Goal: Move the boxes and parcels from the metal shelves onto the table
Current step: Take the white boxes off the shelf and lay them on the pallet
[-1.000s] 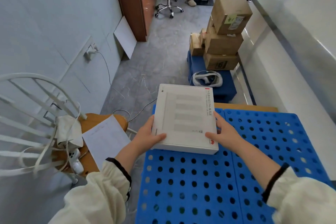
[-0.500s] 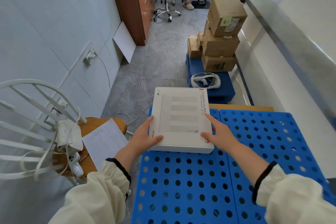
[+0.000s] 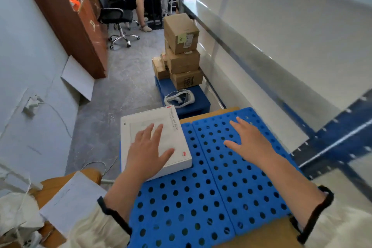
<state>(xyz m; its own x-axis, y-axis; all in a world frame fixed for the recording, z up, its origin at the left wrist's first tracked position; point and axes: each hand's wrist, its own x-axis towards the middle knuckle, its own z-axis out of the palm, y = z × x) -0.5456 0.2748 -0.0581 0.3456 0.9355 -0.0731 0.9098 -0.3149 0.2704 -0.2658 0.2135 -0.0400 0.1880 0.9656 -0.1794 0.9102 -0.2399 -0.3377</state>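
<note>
The flat white cardboard box (image 3: 175, 137) lies on the left part of the blue perforated plastic panels (image 3: 181, 207), which cover the wooden table (image 3: 205, 116). The left hand (image 3: 147, 151) rests flat on the box. The right hand (image 3: 249, 141) is spread over the panels to the box's right, apart from it. Behind the table, a stack of brown cardboard boxes (image 3: 182, 46) stands on a low blue plastic platform (image 3: 201, 104), with a white headset (image 3: 179, 98) just before the stack. Blue metal shelves (image 3: 332, 143) run along the right.

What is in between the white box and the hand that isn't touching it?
Nothing but bare blue holed panel between the white box and the right hand, seen in the head view.
</note>
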